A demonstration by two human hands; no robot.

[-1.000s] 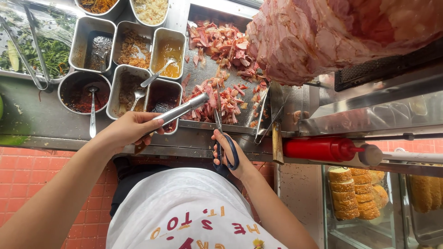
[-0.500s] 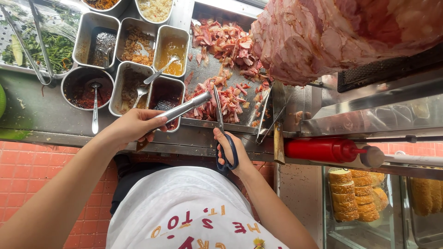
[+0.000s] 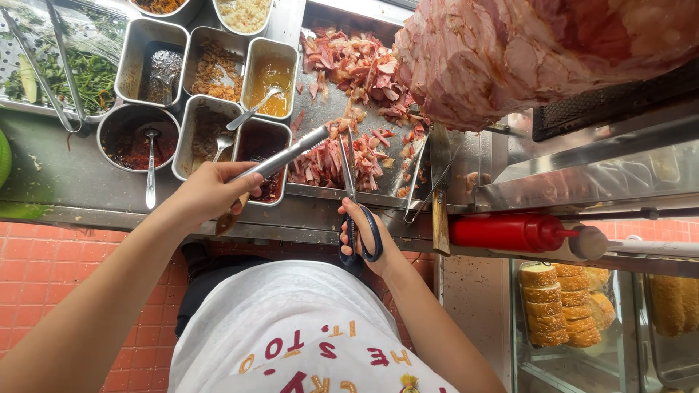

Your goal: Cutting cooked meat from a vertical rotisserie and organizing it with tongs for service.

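Steel counter [image 3: 65, 185] | left: condiment tins [image 3: 207, 69], round sauce bowl [image 3: 135, 138] | centre: meat tray [image 3: 328, 109] | right: red squeeze bottle [image 3: 510, 233]

I spot one package only — a red squeeze bottle [image 3: 510, 231] lying sideways on the counter ledge.

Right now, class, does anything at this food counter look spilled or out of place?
Yes. Meat scraps lie scattered over the steel tray instead of in one heap, and a few green bits are strewn on the counter by the herbs.
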